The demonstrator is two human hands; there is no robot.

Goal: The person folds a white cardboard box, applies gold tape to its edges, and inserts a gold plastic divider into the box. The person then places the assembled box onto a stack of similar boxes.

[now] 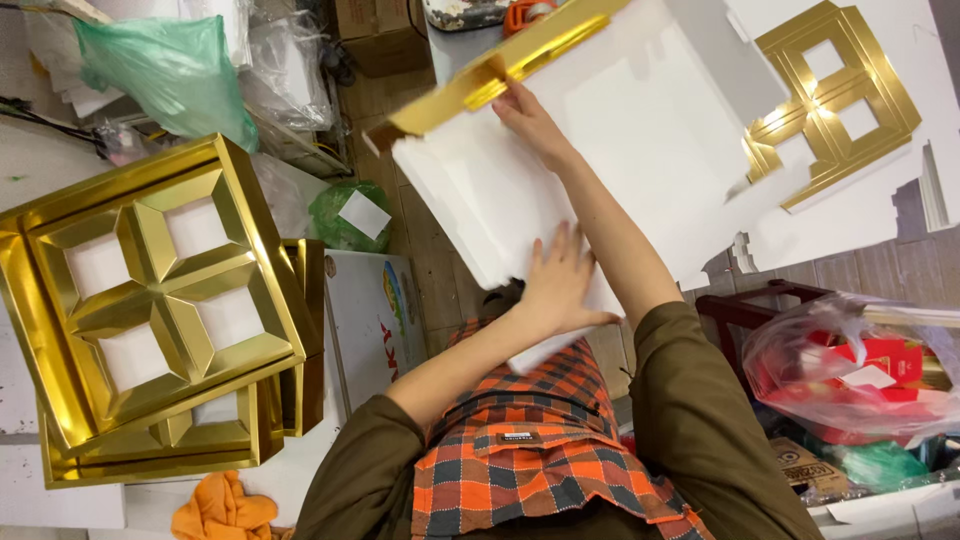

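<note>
**Both hands on a white and gold box, held up over the lap**

The white box (600, 150) fills the upper middle of the view, tilted so that its long axis runs from near left to far right. Its gold-foil edge (500, 65) lies along the far left side, glossy and sharply creased, while the broad face is plain matt white card.

The left hand (560, 285) lies flat on the near corner of the box, fingers spread wide and pressed against the white face. The right hand (530, 120) reaches further up, its fingers laid close together on the white face just beside the gold edge (whether the thumb curls behind the card cannot be told).

To the left, near the wearer, sits a stack of gold trays (150, 310), each a square frame with a four-window divider of bevelled foil and white showing through the openings. A similar gold divider (830, 95) lies on white sheets (870, 200) at the far right. A green plastic bag (170, 65) is at the far left, an orange cloth (220, 510) at the near left edge, and a clear bag holding red packages (850, 370) at the right. Below the box are an orange checked apron (540, 450) and olive sleeves (700, 420), which stand between the camera and the floor.
</note>
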